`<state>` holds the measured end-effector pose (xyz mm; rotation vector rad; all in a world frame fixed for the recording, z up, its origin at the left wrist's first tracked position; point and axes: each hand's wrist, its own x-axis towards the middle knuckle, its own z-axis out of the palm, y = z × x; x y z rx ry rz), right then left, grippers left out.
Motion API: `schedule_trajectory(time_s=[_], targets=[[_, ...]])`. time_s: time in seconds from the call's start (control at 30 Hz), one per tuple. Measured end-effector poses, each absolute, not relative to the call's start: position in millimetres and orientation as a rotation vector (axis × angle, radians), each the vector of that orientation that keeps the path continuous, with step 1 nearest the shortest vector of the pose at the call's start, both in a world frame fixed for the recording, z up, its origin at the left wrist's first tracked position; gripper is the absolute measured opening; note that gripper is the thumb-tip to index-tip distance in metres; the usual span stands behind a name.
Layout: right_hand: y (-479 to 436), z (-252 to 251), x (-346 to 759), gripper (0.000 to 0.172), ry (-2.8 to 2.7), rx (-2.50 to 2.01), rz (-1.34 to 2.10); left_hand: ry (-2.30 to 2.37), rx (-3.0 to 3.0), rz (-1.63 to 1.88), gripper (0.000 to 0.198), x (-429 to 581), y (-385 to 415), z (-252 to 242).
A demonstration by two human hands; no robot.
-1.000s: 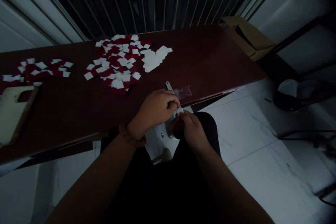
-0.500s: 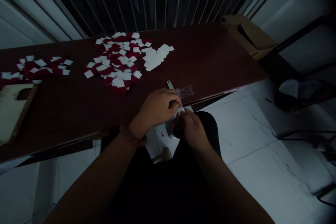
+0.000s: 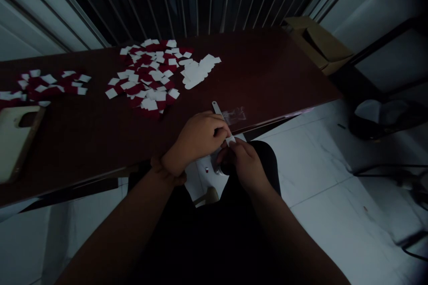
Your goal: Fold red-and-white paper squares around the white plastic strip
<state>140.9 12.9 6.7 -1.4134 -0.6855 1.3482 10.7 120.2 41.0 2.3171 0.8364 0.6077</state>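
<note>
My left hand [image 3: 199, 137] and my right hand [image 3: 244, 164] meet at the near edge of the dark red table [image 3: 261, 75]. Both are closed in a pinch on a small white paper piece [image 3: 230, 140] held between their fingertips. A small round dark object [image 3: 219, 170] shows just under my right hand; whether that hand holds it I cannot tell. Just beyond my left hand lie a thin flat strip [image 3: 216, 107] and a clear plastic scrap [image 3: 236, 115] on the table.
A heap of red and white paper squares [image 3: 149, 75] and a stack of white pieces [image 3: 197, 71] lie mid-table, more squares [image 3: 47, 87] at the left. A pale board [image 3: 15, 136] lies at the left edge. A cardboard box [image 3: 316, 46] stands at the right, and a stool [image 3: 384, 118].
My hands have stayed pinched together on the white piece with only slight finger shifts. The view has drifted a little.
</note>
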Motion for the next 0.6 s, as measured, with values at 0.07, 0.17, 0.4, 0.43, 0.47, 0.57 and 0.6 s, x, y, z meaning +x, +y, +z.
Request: schedule_trajectory(time_s=[0.07,0.17,0.4,0.43,0.47,0.57,0.6], targets=[[13,7,140,0.018,-0.676,-1.41,1.348,0.839,2.31,0.603,0.031,11,120,42],[13,8,139,0.018,-0.669,-1.406,1.346,0.839,2.306,0.612,0.031,10,120,42],[12,9,144,0.02,-0.631,-1.411,1.387,0.836,2.309,0.599,0.031,10,122,40],[13,9,146,0.022,-0.624,-1.419,1.387,0.837,2.309,0.595,0.031,10,121,41],[13,9,147,0.025,-0.617,-1.429,1.383,0.836,2.307,0.59,0.031,10,121,41],[16,6,150,0.028,-0.596,-1.464,1.353,0.833,2.305,0.573,0.032,10,120,41],[17,4,150,0.027,-0.602,-1.465,1.35,0.835,2.306,0.574,0.033,10,120,41]])
